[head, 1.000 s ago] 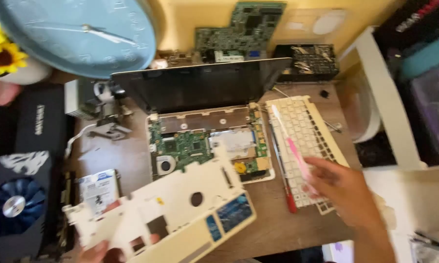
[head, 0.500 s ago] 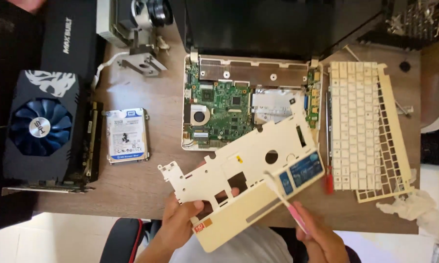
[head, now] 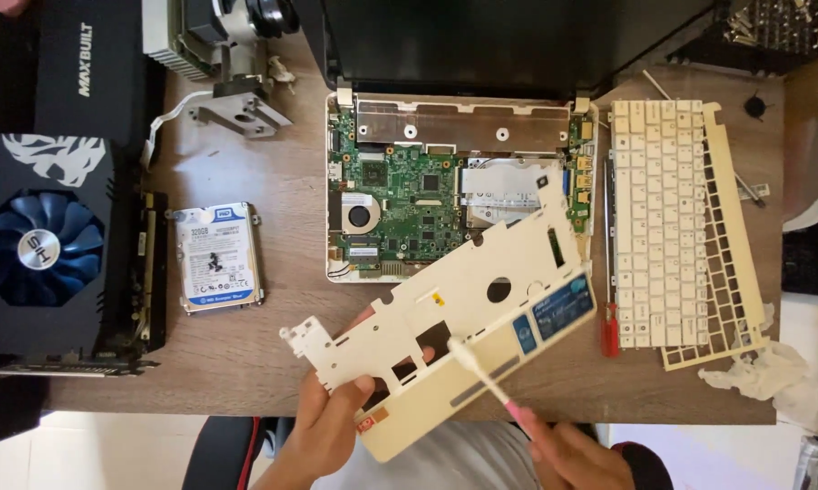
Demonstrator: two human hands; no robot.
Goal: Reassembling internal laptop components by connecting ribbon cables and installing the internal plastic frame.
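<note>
A person's left hand (head: 332, 422) is closed around the lower edge of a cream laptop palm-rest cover (head: 454, 331), holding it tilted above the counter (head: 273, 336) in front of the opened laptop base (head: 409, 195). The right hand (head: 572, 454) pinches a pink-handled brush (head: 490, 386), its white bristle end touching the cover near a rectangular cutout. Half a second earlier the brush tip lay further right, by the blue stickers (head: 554, 313); it now sits toward the middle of the panel, which suggests a sweeping pass across the plastic. A second before that, the right hand was over at the keyboard (head: 658, 222) on the right and the view was slanted; the camera now looks straight down, and both hands meet at the cover.

The exposed green circuit board (head: 400, 200) lies partly hidden behind the raised panel. A hard drive (head: 216, 257) rests left of the laptop, beside a black graphics card (head: 41, 254) with a blue fan. A red-handled screwdriver (head: 610, 313) lies between cover and keyboard, and crumpled tissue (head: 772, 377) sits at the counter's right corner.
</note>
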